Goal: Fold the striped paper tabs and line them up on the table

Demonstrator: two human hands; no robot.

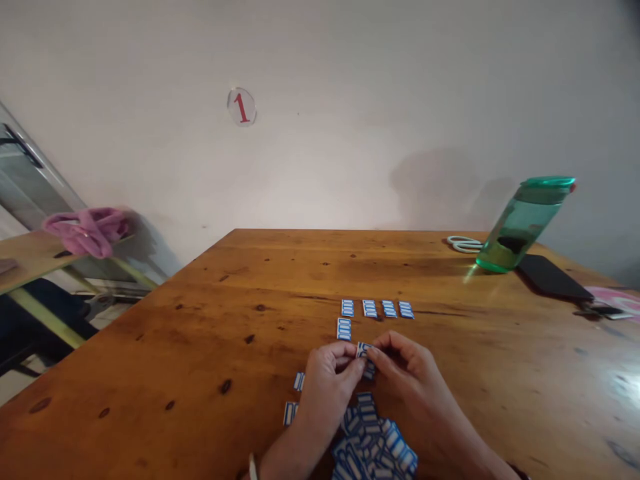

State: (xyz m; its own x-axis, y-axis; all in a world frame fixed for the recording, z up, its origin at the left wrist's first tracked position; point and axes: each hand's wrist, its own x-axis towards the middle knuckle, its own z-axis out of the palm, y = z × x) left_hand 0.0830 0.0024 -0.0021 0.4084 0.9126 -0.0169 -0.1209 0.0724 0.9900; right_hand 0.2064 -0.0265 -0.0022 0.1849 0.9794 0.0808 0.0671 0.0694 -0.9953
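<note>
Both hands meet above the wooden table, pinching a small blue-and-white card (363, 349) between thumbs and fingers. My left hand (333, 380) grips its left side, while my right hand (413, 373) has the right side. Below and between my wrists lies a heap of similar blue-and-white cards (373, 443), partly overlapping. Just beyond my fingers, one stack of cards (344, 329) sits apart. Farther off is a row of several small card stacks (369, 308). Two more card pieces (299, 381) show at the left of my left hand, partly hidden by it.
On the wooden table (200, 333), a green bottle (523, 227) stands at the back right, near a white coiled cable (464, 245) and a dark phone-like slab (555, 278). A pink cloth (90, 230) lies on another table at left. A wall rises behind.
</note>
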